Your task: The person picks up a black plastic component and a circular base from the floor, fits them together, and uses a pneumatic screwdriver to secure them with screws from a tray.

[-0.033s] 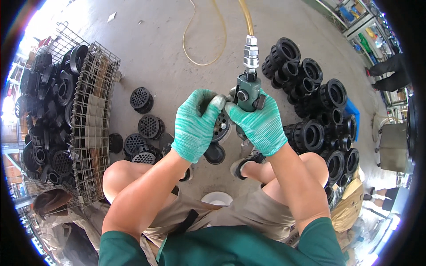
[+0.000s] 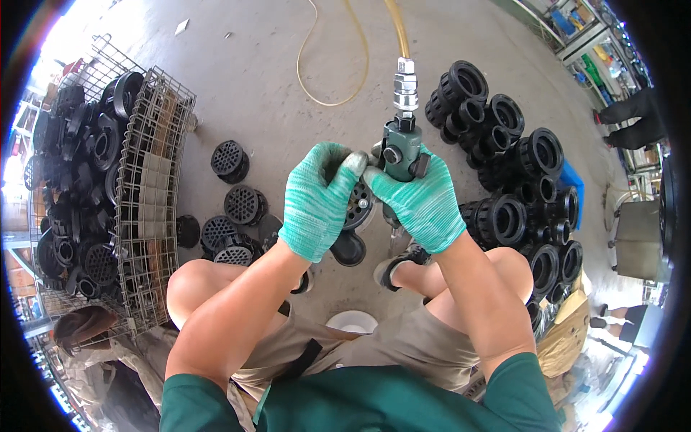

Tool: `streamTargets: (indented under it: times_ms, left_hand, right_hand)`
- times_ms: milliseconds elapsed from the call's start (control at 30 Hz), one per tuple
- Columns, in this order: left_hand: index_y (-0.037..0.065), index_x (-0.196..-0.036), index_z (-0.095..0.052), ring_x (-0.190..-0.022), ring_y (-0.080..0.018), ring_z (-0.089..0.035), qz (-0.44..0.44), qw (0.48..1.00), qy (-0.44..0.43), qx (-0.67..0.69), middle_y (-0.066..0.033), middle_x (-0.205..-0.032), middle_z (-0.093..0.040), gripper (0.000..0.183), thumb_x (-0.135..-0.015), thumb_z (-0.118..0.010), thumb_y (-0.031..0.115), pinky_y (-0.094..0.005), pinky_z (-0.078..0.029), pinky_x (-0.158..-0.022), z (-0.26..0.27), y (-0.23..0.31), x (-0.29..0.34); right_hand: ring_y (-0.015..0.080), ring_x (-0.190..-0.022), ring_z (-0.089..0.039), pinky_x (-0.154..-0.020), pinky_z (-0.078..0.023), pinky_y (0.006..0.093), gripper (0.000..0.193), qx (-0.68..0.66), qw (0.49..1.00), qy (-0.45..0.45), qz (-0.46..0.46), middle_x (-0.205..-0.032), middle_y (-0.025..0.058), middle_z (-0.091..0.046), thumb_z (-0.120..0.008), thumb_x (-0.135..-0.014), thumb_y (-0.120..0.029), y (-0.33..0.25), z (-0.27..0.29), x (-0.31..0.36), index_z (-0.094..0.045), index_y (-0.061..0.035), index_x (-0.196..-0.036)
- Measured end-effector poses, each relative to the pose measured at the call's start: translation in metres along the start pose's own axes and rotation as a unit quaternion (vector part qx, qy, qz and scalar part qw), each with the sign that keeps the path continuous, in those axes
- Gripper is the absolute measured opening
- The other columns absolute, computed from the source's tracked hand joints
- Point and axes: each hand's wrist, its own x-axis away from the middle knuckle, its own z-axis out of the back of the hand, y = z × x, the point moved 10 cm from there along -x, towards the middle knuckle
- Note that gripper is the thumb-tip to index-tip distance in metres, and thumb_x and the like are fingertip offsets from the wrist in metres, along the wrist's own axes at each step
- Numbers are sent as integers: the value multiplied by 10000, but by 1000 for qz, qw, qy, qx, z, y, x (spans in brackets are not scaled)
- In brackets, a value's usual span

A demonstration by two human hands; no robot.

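My left hand [image 2: 319, 200], in a green knit glove, is closed around a round black perforated part [image 2: 358, 207] held above my knees. My right hand [image 2: 421, 209], gloved the same way, grips a green air tool [image 2: 400, 147] that stands upright on that part. A metal coupling [image 2: 405, 83] tops the tool, and a yellow hose [image 2: 396, 21] runs from it away across the concrete floor. The two thumbs meet beside the tool's body. The tool's tip is hidden behind my fingers.
A wire basket [image 2: 155, 180] full of black fittings stands at the left. Several black grated discs [image 2: 230, 160] lie on the floor beside it. A heap of black pipe unions [image 2: 518, 187] lies at the right. A white cup [image 2: 353, 322] sits between my legs. Another person [image 2: 79, 327] crouches at the lower left.
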Motion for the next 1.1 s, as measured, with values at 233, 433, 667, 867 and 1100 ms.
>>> streamTargets:
  times_ms: [233, 433, 667, 867, 1100]
  left_hand:
    - [20, -1039, -662, -669, -70, -594, 78, 991, -43, 101, -23, -829, -660, 313, -956, -720, 316, -219, -494, -605, 1, -10, -7]
    - [9, -1094, -672, -709, -82, -588, 69, 991, -85, 73, -23, -847, -661, 307, -991, -667, 298, -230, -501, -647, 8, -4, -7]
    - [2, -1180, -654, -976, -117, -612, -121, 969, -136, -169, -54, -1064, -664, 222, -960, -640, 16, -275, -503, -889, 9, 27, 0]
    - [-13, -1165, -653, -938, -116, -614, -108, 972, -154, -144, -58, -1021, -664, 210, -958, -654, 22, -281, -509, -871, 10, 24, 5]
    - [-28, -1174, -656, -936, -118, -638, -36, 985, -88, -145, -80, -1021, -714, 217, -982, -644, 73, -285, -527, -868, 30, 8, 1]
  right_hand:
    - [93, -799, -657, -740, -565, 280, 259, -11, 1000, -11, 7, -918, 35, -724, -803, -850, -138, 5, -5, -1, -663, -49, -1049]
    - [110, -683, -636, -602, -526, 269, 278, -92, 995, -13, -47, -854, 34, -686, -775, -864, -83, 8, -7, -4, -667, -14, -1110]
    - [140, -666, -639, -598, -533, 290, 209, -144, 987, -38, -64, -813, 47, -679, -776, -846, -80, 20, -9, -5, -683, -21, -1024]
    - [153, -673, -643, -608, -539, 298, 220, -176, 975, -90, -99, -822, 56, -680, -777, -844, -96, 27, -16, -1, -690, -10, -1027]
    - [205, -672, -664, -580, -555, 325, 242, -311, 950, -8, -27, -863, 111, -661, -695, -826, -22, 1, 4, -7, -596, -11, -1046]
